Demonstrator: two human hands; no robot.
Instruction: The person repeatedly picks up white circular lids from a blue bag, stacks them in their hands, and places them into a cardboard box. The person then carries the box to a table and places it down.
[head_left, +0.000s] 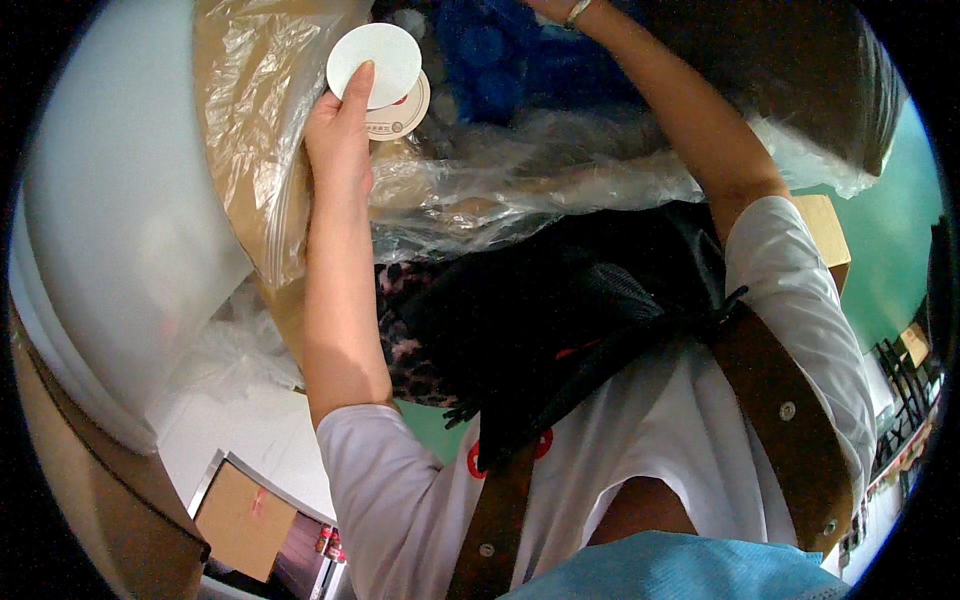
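Two discs (375, 62) overlap in the left fingers (358, 85), near the plastic sheet (450, 182) edge.

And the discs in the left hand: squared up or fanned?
Fanned: the white disc sits offset over the printed disc, whose lower-right part shows past its edge.

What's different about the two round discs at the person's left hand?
The upper disc has a plain face; the lower disc has printing and a bit of red. The upper disc looks white, the lower disc creamier. The upper disc lies in front, while the lower disc is partly covered by it. Both are round and at the left hand.
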